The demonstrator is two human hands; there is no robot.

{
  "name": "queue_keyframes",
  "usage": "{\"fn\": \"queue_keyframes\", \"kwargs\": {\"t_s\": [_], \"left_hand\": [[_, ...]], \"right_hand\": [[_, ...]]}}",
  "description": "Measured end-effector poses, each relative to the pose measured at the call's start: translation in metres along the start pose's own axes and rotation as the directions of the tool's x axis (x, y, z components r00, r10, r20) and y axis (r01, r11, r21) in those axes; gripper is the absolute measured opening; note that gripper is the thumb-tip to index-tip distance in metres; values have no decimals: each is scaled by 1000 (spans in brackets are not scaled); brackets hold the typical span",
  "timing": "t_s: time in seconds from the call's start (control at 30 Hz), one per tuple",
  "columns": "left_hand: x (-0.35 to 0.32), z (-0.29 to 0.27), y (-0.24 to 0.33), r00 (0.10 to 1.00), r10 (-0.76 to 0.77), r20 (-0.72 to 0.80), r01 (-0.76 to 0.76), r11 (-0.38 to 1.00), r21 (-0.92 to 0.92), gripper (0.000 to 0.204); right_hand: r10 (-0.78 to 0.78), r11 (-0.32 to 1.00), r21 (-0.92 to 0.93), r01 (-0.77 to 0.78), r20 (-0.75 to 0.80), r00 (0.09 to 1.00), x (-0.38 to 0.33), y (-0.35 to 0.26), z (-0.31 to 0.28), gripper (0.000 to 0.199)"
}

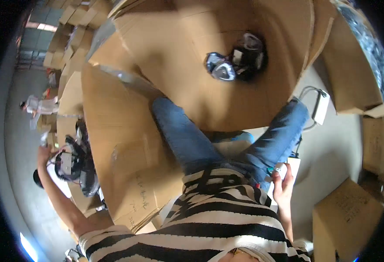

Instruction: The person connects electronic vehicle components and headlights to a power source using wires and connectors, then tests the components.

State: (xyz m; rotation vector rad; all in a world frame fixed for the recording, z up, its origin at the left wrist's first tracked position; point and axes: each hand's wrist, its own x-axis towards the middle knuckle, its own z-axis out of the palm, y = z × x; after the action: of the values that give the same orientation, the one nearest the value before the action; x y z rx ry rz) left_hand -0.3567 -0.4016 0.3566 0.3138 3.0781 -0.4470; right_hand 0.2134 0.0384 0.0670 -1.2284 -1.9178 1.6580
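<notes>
My left hand [45, 154] reaches out to the far left, beside a black round device with a pale label plate [67, 163]. Its fingers are small and blurred, so their grip is unclear. Several black parts, some in clear plastic [89, 181], lie around that device. By my right thigh, my right hand [282, 187] is closed around a small white object [281, 169] of unclear kind, with thumb and fingers about it. On the cardboard ahead lie a black device [249, 56] and a smaller dark piece with a shiny silver front [220, 67].
Between my knees and beyond stands a large cardboard surface [179, 100]. A white power strip [321, 107] with a cable lies on the floor at right. Cardboard boxes [348, 218] stand at right, others [72, 43] stack at far left. Another person [41, 105] is at far left.
</notes>
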Motion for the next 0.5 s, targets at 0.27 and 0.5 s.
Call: {"fn": "queue_keyframes", "kwargs": {"t_s": [0.27, 0.5], "left_hand": [[0, -41, 309, 651, 757, 51, -759, 651, 33, 38], [-109, 30, 586, 236, 855, 462, -972, 209, 110, 29]], "right_hand": [[163, 942, 283, -179, 80, 983, 31, 44, 7, 49], [247, 959, 99, -267, 179, 952, 48, 37, -6, 49]]}}
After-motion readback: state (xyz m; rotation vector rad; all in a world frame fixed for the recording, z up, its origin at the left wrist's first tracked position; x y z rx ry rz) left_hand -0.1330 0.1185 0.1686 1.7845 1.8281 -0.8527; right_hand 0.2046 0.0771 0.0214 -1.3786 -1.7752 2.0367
